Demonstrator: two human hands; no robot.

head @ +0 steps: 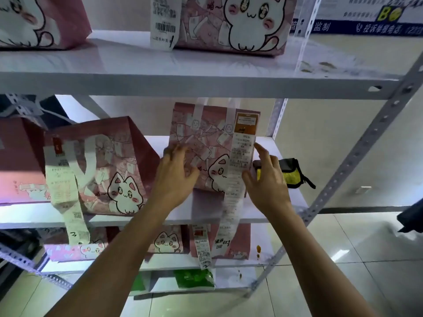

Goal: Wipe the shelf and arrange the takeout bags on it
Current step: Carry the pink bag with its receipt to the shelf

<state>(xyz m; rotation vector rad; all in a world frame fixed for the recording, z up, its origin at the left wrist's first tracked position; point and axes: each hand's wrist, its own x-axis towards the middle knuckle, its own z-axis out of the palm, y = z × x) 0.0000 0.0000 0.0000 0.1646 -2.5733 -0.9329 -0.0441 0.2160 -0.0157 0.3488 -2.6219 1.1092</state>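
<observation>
A pink takeout bag point(206, 143) with a white cat print stands upright on the middle shelf board point(270, 145), a long receipt point(238, 170) hanging down its front. My left hand point(176, 177) lies with spread fingers on the bag's left front face. My right hand point(265, 179) is at the bag's right edge, fingers straight, beside the receipt. A second, wider pink cat bag point(103, 165) stands to the left on the same shelf, with its own receipt dangling.
A yellow and black cloth point(290, 172) lies on the shelf right of my right hand. More pink bags sit on the top shelf point(251, 24) and the lower shelf point(169, 242). A grey perforated post point(357, 154) slants at the right. Tiled floor lies beyond.
</observation>
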